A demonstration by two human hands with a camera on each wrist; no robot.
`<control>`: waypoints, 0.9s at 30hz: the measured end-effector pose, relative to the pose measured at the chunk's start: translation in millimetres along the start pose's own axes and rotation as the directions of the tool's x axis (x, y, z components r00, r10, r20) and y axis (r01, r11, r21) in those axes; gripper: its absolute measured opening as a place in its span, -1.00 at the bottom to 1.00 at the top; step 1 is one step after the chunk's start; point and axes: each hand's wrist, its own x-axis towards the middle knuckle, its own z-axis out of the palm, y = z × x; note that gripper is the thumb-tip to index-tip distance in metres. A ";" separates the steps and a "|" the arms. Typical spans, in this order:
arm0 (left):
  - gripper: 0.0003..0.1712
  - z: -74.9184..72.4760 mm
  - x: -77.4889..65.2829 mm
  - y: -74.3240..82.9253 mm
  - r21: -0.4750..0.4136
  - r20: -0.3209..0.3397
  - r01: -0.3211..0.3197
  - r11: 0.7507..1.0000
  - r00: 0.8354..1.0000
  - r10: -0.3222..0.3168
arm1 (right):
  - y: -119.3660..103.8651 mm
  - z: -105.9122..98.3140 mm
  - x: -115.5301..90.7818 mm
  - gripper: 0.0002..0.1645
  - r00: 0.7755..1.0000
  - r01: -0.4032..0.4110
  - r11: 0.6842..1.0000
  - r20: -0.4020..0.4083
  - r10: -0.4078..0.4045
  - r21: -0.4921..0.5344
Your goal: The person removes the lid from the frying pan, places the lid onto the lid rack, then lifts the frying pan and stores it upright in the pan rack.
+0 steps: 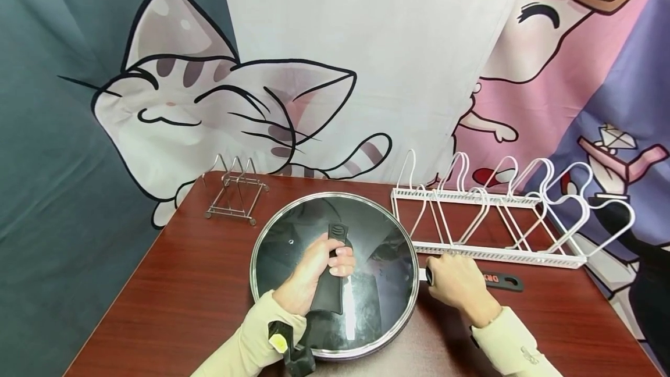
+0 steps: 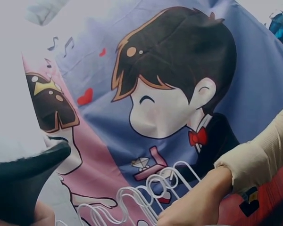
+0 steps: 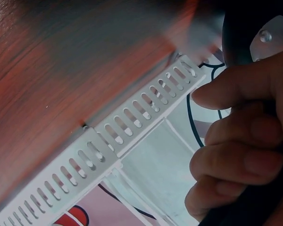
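Note:
A large pan with a metal-rimmed glass lid [image 1: 377, 237] stands at the middle of the table. My left hand [image 1: 319, 269] grips the lid's black upright handle [image 1: 328, 295], fingers wrapped round its stem. Part of that handle [image 2: 23, 183] shows dark at the lower left of the left wrist view. On the right, my right hand [image 1: 456, 284] holds the pan's long black handle [image 1: 510, 282], whose end sticks out past the fist. In the right wrist view, the curled fingers [image 3: 240, 160] lie around the dark handle, near the riveted joint. The pan's body is mostly hidden under the lid.
Behind the right hand stands a white wire rack [image 1: 502, 256] with tall looped dividers, close to the pan's handle. A small metal wire rack [image 1: 230, 213] sits at the back left of the brown table [image 1: 157, 301]. A printed cartoon curtain [image 1: 408, 63] hangs behind.

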 end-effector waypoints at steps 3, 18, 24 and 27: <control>-0.82 1.2 -2.4 1.7 0.002 -0.002 -0.010 1.000 1.000 0.010 | -0.6 0.6 -1.5 -0.75 1.000 0.007 1.000 -0.003 -0.007 -0.010; -0.85 28.0 -7.8 20.4 0.108 -0.056 -0.034 0.994 0.998 0.040 | 2.9 -0.7 0.5 -0.76 0.999 0.029 1.000 -0.037 -0.029 -0.002; -0.80 39.6 -12.8 23.7 0.052 -0.120 -0.033 0.998 0.992 0.039 | 1.5 -1.0 0.6 -0.74 0.999 0.019 1.000 -0.030 -0.019 0.007; -0.79 44.1 -15.2 25.7 0.047 -0.136 -0.016 0.999 0.991 0.022 | 0.9 -1.7 1.3 -0.75 0.999 0.018 1.000 -0.033 -0.018 0.006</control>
